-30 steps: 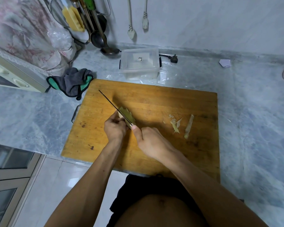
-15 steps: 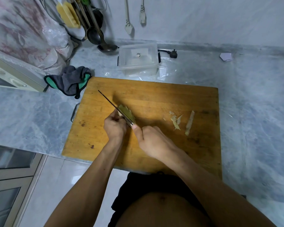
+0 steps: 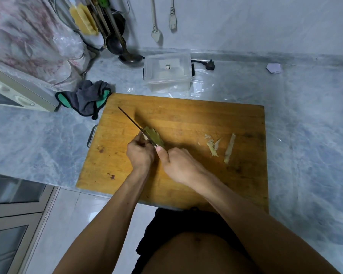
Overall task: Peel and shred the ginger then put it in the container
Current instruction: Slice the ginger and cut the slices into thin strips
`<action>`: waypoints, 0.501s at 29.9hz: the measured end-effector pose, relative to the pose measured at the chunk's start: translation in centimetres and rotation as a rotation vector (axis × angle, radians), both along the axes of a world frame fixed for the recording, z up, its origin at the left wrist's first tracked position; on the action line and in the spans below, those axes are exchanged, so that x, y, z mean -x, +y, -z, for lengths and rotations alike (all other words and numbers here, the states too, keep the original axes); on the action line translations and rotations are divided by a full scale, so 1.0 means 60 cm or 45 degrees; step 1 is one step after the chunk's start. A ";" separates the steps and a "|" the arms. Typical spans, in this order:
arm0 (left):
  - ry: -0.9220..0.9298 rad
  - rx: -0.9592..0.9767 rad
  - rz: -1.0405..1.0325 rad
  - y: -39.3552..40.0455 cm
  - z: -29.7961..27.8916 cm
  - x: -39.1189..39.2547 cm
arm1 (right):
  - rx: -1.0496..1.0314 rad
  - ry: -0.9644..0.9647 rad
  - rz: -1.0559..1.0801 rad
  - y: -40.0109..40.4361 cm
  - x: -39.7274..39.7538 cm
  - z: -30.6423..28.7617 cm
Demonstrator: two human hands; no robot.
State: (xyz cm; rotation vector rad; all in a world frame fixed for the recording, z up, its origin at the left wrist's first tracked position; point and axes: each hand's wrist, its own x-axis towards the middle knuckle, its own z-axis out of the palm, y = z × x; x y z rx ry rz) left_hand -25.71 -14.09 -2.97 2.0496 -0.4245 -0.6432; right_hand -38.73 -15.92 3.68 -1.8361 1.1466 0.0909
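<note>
Fingers of my left hand (image 3: 140, 155) curl over the ginger (image 3: 154, 136), pinning it mid-board (image 3: 186, 119); my right hand (image 3: 179, 165) grips the knife (image 3: 130, 119). I judge slicing underway, peels (image 3: 212, 147) aside. Next needs thin, even cuts clear of fingertips.

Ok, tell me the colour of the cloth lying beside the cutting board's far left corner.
The cloth is dark grey with green trim, seen in the head view.

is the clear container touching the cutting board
Apart. The head view shows a strip of grey counter between the clear container and the cutting board's far edge.
</note>
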 end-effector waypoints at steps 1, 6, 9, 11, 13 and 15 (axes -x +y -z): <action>0.030 0.003 -0.007 0.000 0.001 0.000 | -0.026 0.008 0.010 0.000 0.013 -0.001; 0.096 0.055 0.015 0.002 0.054 -0.020 | -0.176 0.039 0.048 -0.002 0.057 -0.004; 0.113 0.055 -0.027 0.001 0.052 -0.021 | -0.166 0.038 0.040 -0.009 0.054 -0.007; 0.124 0.034 -0.022 0.000 0.053 -0.022 | -0.180 0.046 0.041 -0.012 0.051 -0.010; 0.137 0.039 -0.019 0.001 0.050 -0.021 | -0.162 0.042 0.037 -0.014 0.043 -0.005; 0.127 0.030 -0.014 0.000 0.041 -0.018 | -0.112 0.028 0.041 -0.012 0.027 0.007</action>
